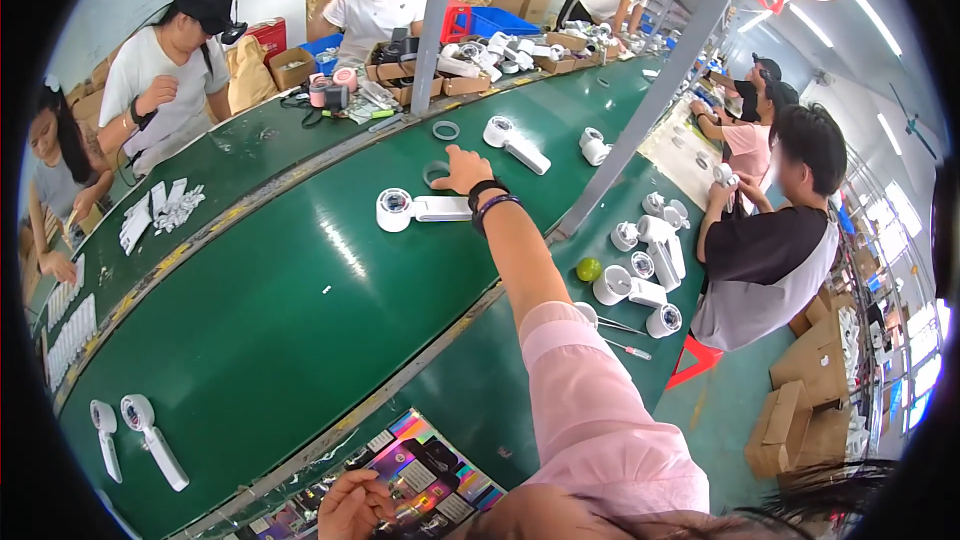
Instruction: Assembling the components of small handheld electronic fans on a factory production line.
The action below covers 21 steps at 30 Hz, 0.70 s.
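Note:
My right hand (pixel 468 172) reaches far over the green conveyor belt, thumb and fingers closing around a grey ring (pixel 435 174). Whether the ring is lifted off the belt I cannot tell. Just below that hand lies a white handheld fan (pixel 394 210), its handle running under my wrist. A second grey ring (pixel 446 130) rests slightly farther off, beside another white fan (pixel 520 148). At the lower edge, my left hand (pixel 355 506) has its fingers curled in, near shiny, colourful printed packaging (pixel 425 475); whatever it may hold is hidden.
A green side bench at right carries white fan parts (pixel 612 285), a green ball (pixel 589 269) and a screwdriver (pixel 628 349). Two fans (pixel 155 442) lie at the belt's near left. Metal posts (pixel 655 90) rise beside the belt. Several co-workers sit or stand around.

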Motion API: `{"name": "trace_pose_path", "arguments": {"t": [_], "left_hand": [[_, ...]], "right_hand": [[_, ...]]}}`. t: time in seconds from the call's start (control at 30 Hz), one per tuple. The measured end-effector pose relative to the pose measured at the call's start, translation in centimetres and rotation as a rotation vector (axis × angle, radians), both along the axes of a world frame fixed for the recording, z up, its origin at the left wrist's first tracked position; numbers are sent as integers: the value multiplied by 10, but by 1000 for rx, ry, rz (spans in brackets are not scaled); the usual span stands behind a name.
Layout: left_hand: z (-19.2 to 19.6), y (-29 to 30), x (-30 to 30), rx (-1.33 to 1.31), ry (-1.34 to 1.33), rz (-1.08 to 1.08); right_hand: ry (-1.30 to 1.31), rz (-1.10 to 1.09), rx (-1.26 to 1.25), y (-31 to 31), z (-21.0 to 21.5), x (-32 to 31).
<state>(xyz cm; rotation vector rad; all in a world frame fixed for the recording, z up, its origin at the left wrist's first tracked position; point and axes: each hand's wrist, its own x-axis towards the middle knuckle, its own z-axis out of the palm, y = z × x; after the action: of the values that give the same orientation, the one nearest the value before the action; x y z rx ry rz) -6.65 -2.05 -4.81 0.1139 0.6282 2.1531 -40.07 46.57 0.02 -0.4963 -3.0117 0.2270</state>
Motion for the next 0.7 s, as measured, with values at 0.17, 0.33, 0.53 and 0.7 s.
{"name": "trace_pose_path", "arguments": {"t": [0.17, 0.33, 0.53, 0.7], "left_hand": [[5, 2, -3, -144, 150, 51], [8, 3, -1, -134, 39, 45], [18, 1, -1, -119, -76, 56], [12, 1, 2, -51, -114, 36]], "right_hand": [[-6, 49, -16, 28, -12, -11], [3, -55, -16, 35, -24, -31], [-253, -49, 233, 5, -10, -66], [-113, -6, 171, 25, -3, -67]]}}
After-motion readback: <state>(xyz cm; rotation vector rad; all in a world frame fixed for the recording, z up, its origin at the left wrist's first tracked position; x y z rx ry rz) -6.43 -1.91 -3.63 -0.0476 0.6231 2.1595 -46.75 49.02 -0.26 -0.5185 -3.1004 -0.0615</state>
